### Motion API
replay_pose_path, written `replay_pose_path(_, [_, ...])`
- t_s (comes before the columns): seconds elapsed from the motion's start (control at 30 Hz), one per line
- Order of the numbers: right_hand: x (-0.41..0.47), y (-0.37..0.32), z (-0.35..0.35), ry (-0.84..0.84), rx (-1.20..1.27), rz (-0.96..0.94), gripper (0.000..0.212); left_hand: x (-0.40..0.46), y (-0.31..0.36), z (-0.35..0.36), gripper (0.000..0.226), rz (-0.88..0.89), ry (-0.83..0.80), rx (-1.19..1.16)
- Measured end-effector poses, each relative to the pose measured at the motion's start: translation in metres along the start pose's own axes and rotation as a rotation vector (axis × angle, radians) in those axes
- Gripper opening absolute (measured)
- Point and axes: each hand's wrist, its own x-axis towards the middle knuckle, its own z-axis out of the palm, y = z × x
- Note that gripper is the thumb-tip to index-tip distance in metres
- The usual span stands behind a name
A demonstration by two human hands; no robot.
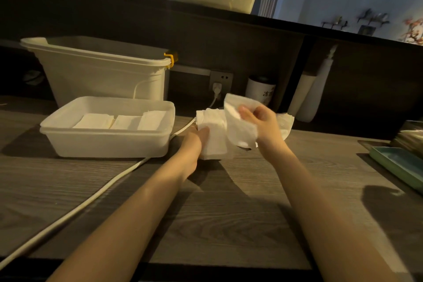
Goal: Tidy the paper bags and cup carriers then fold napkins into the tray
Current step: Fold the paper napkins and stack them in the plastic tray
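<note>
A white plastic tray (107,144) stands on the wooden counter at the left, with three folded napkins (124,121) lying side by side inside it. Right of the tray lies a stack of white napkins (212,142). My left hand (194,142) rests on the stack's left side, thumb on top. My right hand (265,121) is above the stack and grips a single napkin (240,126) that hangs crumpled from its fingers. Part of the stack is hidden behind that napkin and hand.
A large white bin (100,71) stands behind the tray. A white cable (96,199) runs from the wall socket (220,80) across the counter toward the front left. A white cup (259,90) and a paper roll (309,96) stand at the back. A green tray (398,165) sits at the right edge.
</note>
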Motion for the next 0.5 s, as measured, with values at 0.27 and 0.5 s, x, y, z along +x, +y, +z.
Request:
replay_pose_path(0.27, [0.006,0.032,0.02,0.044,-0.413,-0.042,0.022,-0.005,-0.003,0.012,0.045,0.017,-0.153,-0.009])
replay_pose_path(0.5, [0.001,0.031,0.021,0.057,-0.451,-0.031,0.034,-0.007,-0.007,0.011,0.044,0.074,-0.164,0.174])
